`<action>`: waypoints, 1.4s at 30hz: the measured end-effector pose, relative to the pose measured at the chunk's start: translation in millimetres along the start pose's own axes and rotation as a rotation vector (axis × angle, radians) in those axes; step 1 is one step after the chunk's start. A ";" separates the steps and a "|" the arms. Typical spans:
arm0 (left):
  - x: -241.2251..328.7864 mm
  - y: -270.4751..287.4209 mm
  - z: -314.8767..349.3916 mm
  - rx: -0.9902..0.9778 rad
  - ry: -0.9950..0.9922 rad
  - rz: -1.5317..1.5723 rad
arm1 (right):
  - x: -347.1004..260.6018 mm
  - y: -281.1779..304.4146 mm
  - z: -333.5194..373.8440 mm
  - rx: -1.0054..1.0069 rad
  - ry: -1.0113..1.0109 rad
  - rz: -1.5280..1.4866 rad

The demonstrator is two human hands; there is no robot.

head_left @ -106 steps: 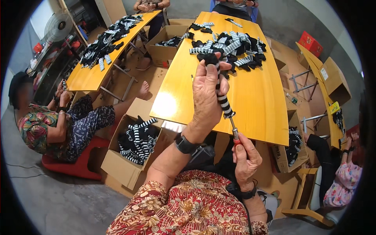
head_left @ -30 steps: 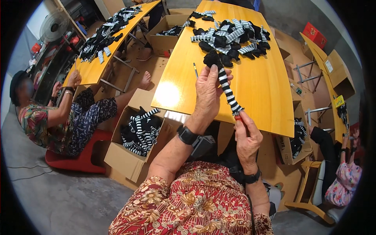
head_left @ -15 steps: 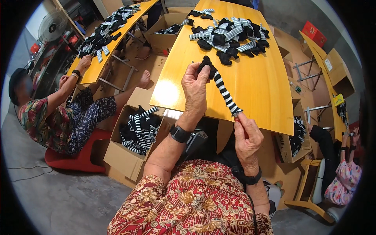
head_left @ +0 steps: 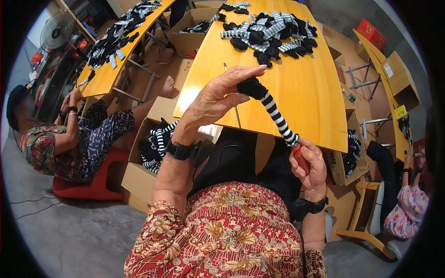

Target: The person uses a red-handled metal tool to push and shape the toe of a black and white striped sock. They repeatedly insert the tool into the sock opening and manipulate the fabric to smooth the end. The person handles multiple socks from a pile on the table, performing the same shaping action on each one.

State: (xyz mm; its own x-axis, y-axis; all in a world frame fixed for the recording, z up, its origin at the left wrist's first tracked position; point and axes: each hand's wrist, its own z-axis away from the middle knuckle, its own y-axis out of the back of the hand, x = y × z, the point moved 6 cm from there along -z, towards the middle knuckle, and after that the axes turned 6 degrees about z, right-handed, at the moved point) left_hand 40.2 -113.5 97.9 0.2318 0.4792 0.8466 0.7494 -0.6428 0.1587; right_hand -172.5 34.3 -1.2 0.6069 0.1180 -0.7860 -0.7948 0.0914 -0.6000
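A knitted sock-like tube (head_left: 276, 113) with black and white stripes and a bunched black end stretches between my two hands above the near part of the table. My left hand (head_left: 218, 95) is open. Its fingers and thumb are apart on either side of the black end, near or touching it. Closed round a red handle (head_left: 301, 159) is my right hand (head_left: 311, 169), at the tube's lower striped end. The rest of that tool is hidden inside the knit. A thin rod (head_left: 238, 116) lies on the table, partly behind my left hand.
Similar knitted pieces lie heaped on the yellow table (head_left: 306, 97). Open cartons of striped pieces stand at left (head_left: 143, 178) and right (head_left: 354, 172). A person (head_left: 60, 139) sits by the left table (head_left: 99, 81); another person (head_left: 408, 208) is at far right.
My left hand has let its pinch on the black end go and spread its fingers. My right hand has moved slightly right and down, showing more of the red handle. The rod has come into sight.
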 end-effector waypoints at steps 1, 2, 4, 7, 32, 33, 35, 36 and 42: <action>1.3 -1.1 -1.2 -0.019 -0.026 -0.029 | 3.8 4.5 1.5 -0.035 -0.030 -0.044; 3.9 -0.4 -1.3 -0.031 -0.048 -0.066 | 7.0 5.1 2.5 -0.078 -0.065 -0.091; 3.9 -0.2 1.8 -0.026 -0.038 -0.061 | 8.7 4.4 4.1 -0.122 -0.090 -0.147; -3.5 -2.1 3.5 0.032 -0.037 -0.026 | 10.0 4.4 8.8 -0.085 -0.096 -0.139; -13.4 -23.5 3.5 0.269 0.151 0.346 | -5.0 -0.6 31.4 0.092 0.441 0.543; -13.0 -25.5 3.7 0.251 0.151 0.335 | -4.6 -2.1 32.3 0.109 0.456 0.528; -20.8 -31.9 10.6 0.314 0.153 0.375 | 0.2 -11.4 33.4 0.138 0.484 0.496; -25.4 -38.2 13.5 0.345 0.150 0.401 | 1.5 -14.9 33.5 0.210 0.493 0.479; -29.1 -46.7 23.5 0.378 0.233 0.313 | -5.6 -28.7 33.5 0.213 0.432 0.768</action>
State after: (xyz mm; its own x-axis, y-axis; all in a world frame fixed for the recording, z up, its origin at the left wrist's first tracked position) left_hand 13.0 -83.4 53.9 0.3685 0.1263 0.9210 0.8474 -0.4529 -0.2770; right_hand -153.1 64.1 25.4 -0.1773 -0.1552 -0.9718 -0.9376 0.3269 0.1189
